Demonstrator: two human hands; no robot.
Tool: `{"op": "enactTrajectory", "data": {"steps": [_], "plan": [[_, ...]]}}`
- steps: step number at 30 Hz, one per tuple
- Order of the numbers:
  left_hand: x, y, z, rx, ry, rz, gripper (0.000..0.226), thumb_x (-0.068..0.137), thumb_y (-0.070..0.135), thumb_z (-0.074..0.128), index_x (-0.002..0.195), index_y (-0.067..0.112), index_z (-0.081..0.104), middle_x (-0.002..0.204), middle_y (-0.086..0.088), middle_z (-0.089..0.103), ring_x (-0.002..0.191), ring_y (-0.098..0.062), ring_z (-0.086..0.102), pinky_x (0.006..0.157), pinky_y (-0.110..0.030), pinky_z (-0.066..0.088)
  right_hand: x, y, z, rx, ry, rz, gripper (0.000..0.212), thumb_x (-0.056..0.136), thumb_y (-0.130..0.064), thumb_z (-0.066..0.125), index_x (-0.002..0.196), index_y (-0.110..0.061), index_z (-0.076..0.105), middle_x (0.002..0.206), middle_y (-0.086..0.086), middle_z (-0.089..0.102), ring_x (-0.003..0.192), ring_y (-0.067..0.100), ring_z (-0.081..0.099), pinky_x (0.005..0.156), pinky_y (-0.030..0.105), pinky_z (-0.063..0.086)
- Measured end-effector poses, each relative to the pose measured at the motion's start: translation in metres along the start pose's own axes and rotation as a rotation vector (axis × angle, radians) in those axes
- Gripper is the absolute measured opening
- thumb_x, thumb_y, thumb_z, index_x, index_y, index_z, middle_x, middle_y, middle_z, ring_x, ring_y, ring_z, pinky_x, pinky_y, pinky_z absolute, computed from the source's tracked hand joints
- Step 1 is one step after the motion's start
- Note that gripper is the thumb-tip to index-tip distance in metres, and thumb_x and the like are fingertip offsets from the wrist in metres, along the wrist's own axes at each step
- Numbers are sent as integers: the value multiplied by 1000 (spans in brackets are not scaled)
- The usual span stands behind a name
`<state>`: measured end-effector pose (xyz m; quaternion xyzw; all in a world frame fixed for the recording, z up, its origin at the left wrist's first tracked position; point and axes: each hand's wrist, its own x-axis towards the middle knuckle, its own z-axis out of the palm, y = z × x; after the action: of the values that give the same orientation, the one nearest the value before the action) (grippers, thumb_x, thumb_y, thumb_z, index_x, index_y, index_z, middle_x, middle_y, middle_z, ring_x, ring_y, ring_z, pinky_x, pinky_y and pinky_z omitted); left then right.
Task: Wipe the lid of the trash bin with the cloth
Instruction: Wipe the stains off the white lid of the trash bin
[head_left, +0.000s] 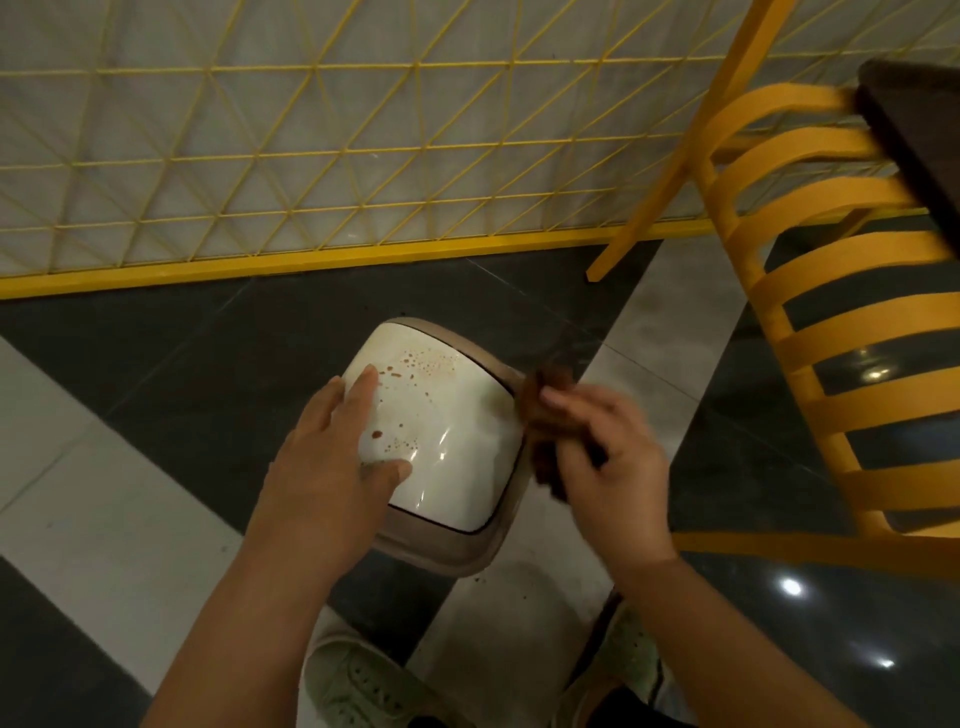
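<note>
A small trash bin stands on the floor in the middle of the view, with a cream lid (452, 431) set in a tan rim (441, 553). Brown droplets speckle the lid's far part and its left side. My left hand (337, 462) lies flat on the lid's left side, fingers spread. My right hand (608, 457) hovers just off the bin's right edge, closed around a crumpled brown cloth (545, 410). The cloth is blurred and touches the rim at the lid's right side.
A yellow slatted chair (831, 332) stands close on the right, one leg reaching the floor behind the bin. A dark tabletop corner (914, 124) is at top right. A yellow wire fence (311, 156) runs along the back. My shoes (363, 680) are below the bin.
</note>
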<state>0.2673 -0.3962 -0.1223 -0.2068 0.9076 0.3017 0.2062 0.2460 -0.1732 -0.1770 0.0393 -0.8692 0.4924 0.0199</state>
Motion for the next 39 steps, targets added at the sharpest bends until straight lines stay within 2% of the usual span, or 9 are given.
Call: {"op": "enactTrajectory", "data": {"steps": [4,8,12,18,21,24,29,32,39], "plan": [[-3,5,-1,215,86,28,87,91,41,55,148,43,-10,160,10,-7,147,-23,-3,117,-54,6,55,-26,0,-45,74,44,42,88,3,57,117,-26,66,123,-10,55,115,6,53,104,30,47],[-10,12,-4,251,261,12,83,88,39,58,150,32,3,154,-2,21,138,-28,27,110,-45,29,84,-21,15,-178,-171,133,39,92,-3,53,120,-27,67,125,-6,58,110,5,54,102,24,44],[-13,11,-4,212,123,-44,81,79,58,61,144,30,23,146,0,34,130,-25,39,107,-47,36,76,-7,17,-185,-291,277,36,95,-11,50,117,-33,66,121,-6,61,103,11,61,94,33,53],[-9,20,0,323,49,18,96,70,69,62,146,36,14,151,8,26,139,-22,30,116,-52,8,1,4,-4,-21,-119,399,26,97,-16,53,113,-35,62,110,-15,58,103,6,59,96,36,52],[-10,23,8,355,69,83,93,73,63,64,147,37,14,150,11,26,138,-17,28,116,-52,6,-34,6,-4,113,-25,490,36,96,-18,55,103,-53,51,109,-24,56,105,5,58,98,37,51],[-9,22,12,359,55,100,92,76,61,63,148,38,10,151,12,23,140,-17,25,117,-52,6,-44,3,-2,172,45,573,40,94,-17,57,99,-56,54,111,-18,61,107,11,61,93,44,54],[-7,21,13,385,52,99,92,77,62,60,149,40,6,155,13,17,141,-16,21,117,-53,7,-7,-41,4,168,-12,240,35,91,-10,60,103,-41,67,108,-21,62,106,-1,58,92,23,50],[-6,24,12,378,50,90,90,78,62,59,148,42,6,155,14,16,142,-17,19,117,-54,8,12,-44,15,39,-39,86,36,86,-3,61,108,-31,69,115,-15,59,112,4,54,101,24,44],[-6,23,13,360,13,95,90,80,57,60,148,43,3,156,13,15,143,-17,17,116,-56,5,-22,3,5,185,40,645,36,95,-8,52,96,-41,66,94,-10,71,93,9,67,89,42,56]]}}
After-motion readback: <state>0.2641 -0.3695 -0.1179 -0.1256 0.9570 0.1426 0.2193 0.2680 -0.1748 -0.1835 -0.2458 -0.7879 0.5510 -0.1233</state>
